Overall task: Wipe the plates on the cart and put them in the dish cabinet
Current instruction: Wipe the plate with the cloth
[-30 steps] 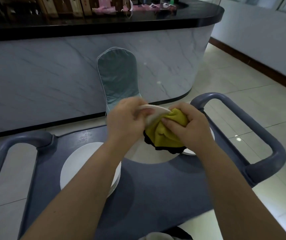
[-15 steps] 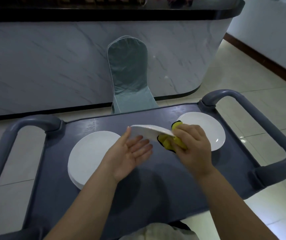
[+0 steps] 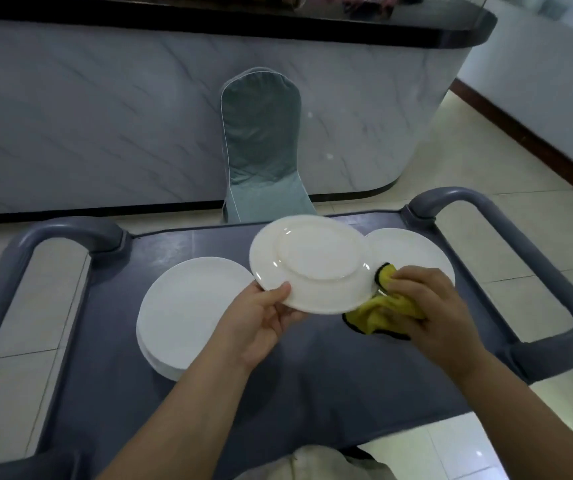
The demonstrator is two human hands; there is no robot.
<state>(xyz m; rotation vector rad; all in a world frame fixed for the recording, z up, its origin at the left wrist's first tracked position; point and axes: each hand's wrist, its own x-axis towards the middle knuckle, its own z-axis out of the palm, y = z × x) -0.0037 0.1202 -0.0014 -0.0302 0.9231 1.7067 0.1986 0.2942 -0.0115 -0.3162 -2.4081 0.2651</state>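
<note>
- Pale floor tiles run out to a marble-fronted bar with a dark top at 12 o'clock. A chair in a grey-green cover stands against the bar, just behind the cart.
- A grey-blue cart fills the lower half of the view, with looped handles at its 9 o'clock and 3 o'clock ends.
- A stack of white plates sits on the cart deck at about 9 o'clock from its middle. How many are in it cannot be told.
- A single white plate lies on the deck at about 2 o'clock, partly hidden behind the lifted one and the right hand.
- One lifted plate is held clear of the deck, between the stack and the single plate. It is turned upside down, so its foot ring faces the camera.
- The left hand grasps the lifted plate at its 7 o'clock rim, thumb laid over the upturned underside and fingers curled beneath.
- The right hand is clenched around a bunched yellow cloth with a black edge.
- That cloth meets the lifted plate's rim at about 4 o'clock, and its lower folds hang toward the deck.
- Both forearms reach in from 6 o'clock, bare to the frame's edge.
</note>
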